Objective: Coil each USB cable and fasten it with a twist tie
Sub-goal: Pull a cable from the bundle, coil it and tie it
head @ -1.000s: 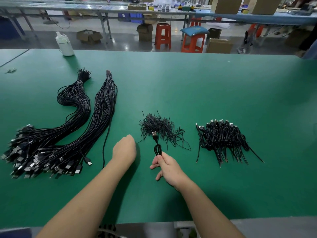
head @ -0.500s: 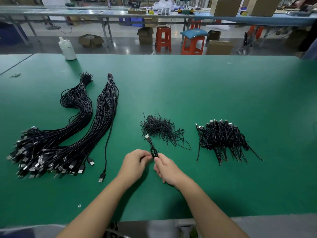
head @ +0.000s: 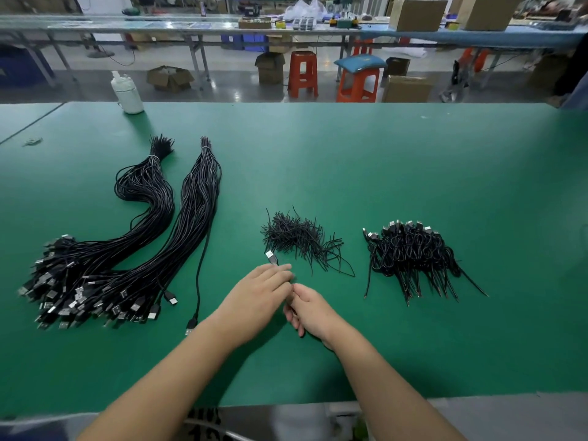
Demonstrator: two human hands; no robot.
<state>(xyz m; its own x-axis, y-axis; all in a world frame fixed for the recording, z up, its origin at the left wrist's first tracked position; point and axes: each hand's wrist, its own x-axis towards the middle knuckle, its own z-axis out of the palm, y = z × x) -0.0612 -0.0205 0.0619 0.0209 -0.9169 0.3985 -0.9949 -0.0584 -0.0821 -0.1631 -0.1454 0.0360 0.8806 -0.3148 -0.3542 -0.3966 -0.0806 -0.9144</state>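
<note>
On the green table (head: 350,160), my left hand (head: 259,292) and my right hand (head: 310,310) meet at the near centre around one small coiled black USB cable. Its silver plug (head: 271,258) sticks out beyond my left fingertips; the coil itself is mostly hidden by my fingers. My right hand pinches the coil between thumb and forefinger, and my left fingers close over it from the left. A heap of black twist ties (head: 299,238) lies just beyond my hands. Whether a tie is in my fingers cannot be seen.
Two long bundles of uncoiled black cables (head: 133,249) lie at the left, one loose cable (head: 199,275) beside them. A pile of coiled, tied cables (head: 413,256) sits at the right. A white bottle (head: 127,94) stands at the far left edge.
My left hand has moved right from beside the tie heap to join my right hand on the coil. The cable's plug now tilts to the left.
</note>
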